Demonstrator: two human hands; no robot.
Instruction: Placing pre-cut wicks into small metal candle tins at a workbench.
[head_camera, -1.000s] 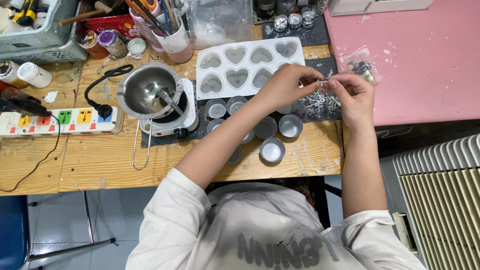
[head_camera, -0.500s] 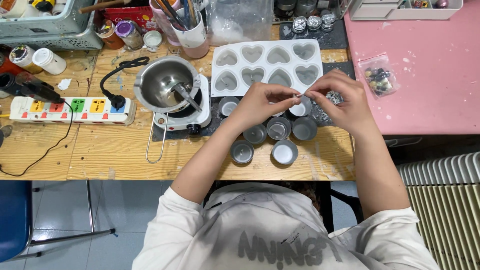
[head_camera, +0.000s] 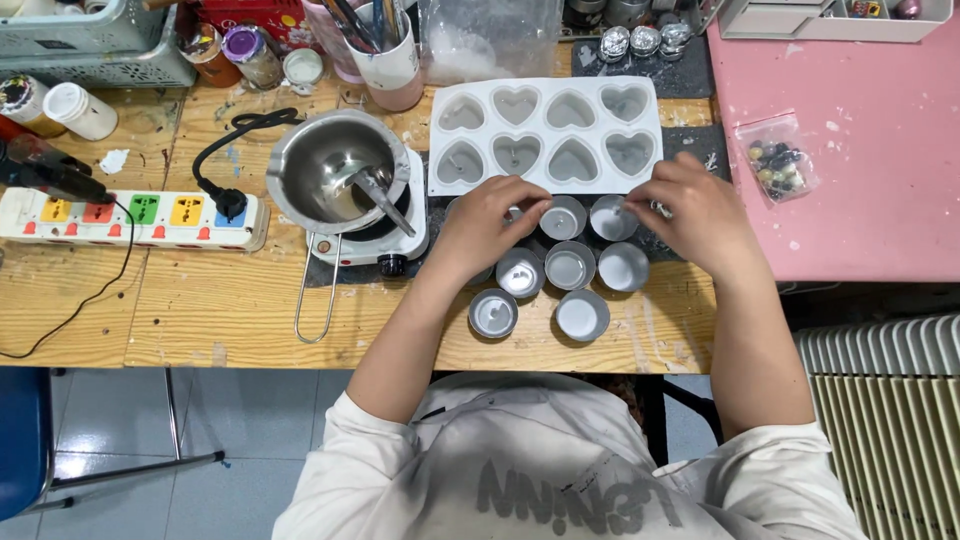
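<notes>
Both hands have dropped from mid-air to the cluster of small metal cups (head_camera: 570, 265). Left hand (head_camera: 487, 222) curls over one at 9 o'clock; right hand (head_camera: 690, 208) pinches a wick into the cup (head_camera: 611, 217) at 1 o'clock, and a nudge could tip it or lean the wick.

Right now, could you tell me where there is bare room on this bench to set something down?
Free: wood between power strip and table's front edge, and pink surface right of the bead bag. Crowded: around tin cups, both hands there.
</notes>
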